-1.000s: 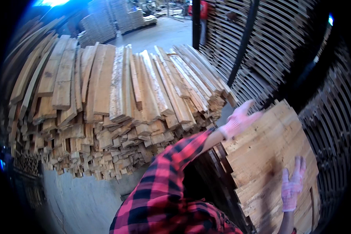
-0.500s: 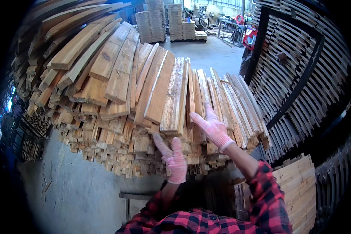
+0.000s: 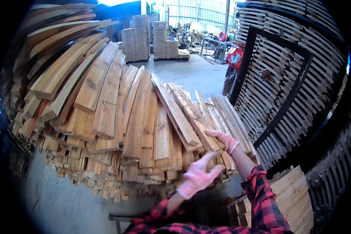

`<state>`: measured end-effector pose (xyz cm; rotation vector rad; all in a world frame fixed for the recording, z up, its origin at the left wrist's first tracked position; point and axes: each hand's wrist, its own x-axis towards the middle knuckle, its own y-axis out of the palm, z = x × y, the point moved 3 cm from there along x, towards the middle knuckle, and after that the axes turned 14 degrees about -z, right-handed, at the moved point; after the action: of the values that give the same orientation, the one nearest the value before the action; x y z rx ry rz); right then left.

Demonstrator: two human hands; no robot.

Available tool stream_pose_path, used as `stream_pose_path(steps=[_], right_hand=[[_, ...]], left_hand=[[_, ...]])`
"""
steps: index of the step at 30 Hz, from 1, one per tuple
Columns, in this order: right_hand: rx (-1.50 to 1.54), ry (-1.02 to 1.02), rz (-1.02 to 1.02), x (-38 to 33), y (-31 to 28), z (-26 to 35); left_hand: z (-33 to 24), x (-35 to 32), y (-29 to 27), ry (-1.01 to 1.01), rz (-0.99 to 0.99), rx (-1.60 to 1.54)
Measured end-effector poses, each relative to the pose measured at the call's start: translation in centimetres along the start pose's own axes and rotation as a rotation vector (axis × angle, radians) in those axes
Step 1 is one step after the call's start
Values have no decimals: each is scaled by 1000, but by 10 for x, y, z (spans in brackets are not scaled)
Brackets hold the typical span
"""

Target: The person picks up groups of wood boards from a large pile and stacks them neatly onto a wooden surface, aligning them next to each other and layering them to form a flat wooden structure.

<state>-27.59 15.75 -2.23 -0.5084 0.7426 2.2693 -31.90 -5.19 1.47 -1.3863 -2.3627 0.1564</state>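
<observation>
A huge heap of rough wooden planks (image 3: 117, 117) fills the left and middle of the view, the boards lying side by side and sloping down toward the person, their cut ends ragged along the lower edge. To the right stands a tall stack of slatted timber (image 3: 300, 78) held in a dark metal frame (image 3: 284, 101). Beyond, a grey concrete floor (image 3: 191, 72) runs back to neat square piles of boards (image 3: 152, 37) and a red machine (image 3: 234, 56) near the frame.

Low on the right, a smaller stack of pale short boards (image 3: 296, 199) sits just beside the person's elbow.

The person wears a red and black checked shirt and pink knitted gloves. The right hand (image 3: 222, 139) rests palm down on the near end of a long weathered plank (image 3: 195, 117) at the right side of the heap, fingers spread over its end and curling at the edge; whether it grips the board cannot be told. The left hand (image 3: 201, 173) hangs just below that plank's end, open wide, fingers loosely stretched, holding nothing, close in front of the cut ends of the heap.
</observation>
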Motion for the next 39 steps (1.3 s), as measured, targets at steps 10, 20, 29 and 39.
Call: stream_pose_path(steps=[10,20,29,39], right_hand=[[-301,-319,-77,-36,49,4],[-849,-356,-374,-261,41,-71],[-1051,-687,-928,-461,-8,-110],[-195,-1332,-1134,-576,-81,-139]], left_hand=[[75,117,-70,-509,-582,-354],[27,-24,-37,-739,-86,-947],[-62,-49,89,-274,192,-942],[-239,-138,239,-36,941,-1094]])
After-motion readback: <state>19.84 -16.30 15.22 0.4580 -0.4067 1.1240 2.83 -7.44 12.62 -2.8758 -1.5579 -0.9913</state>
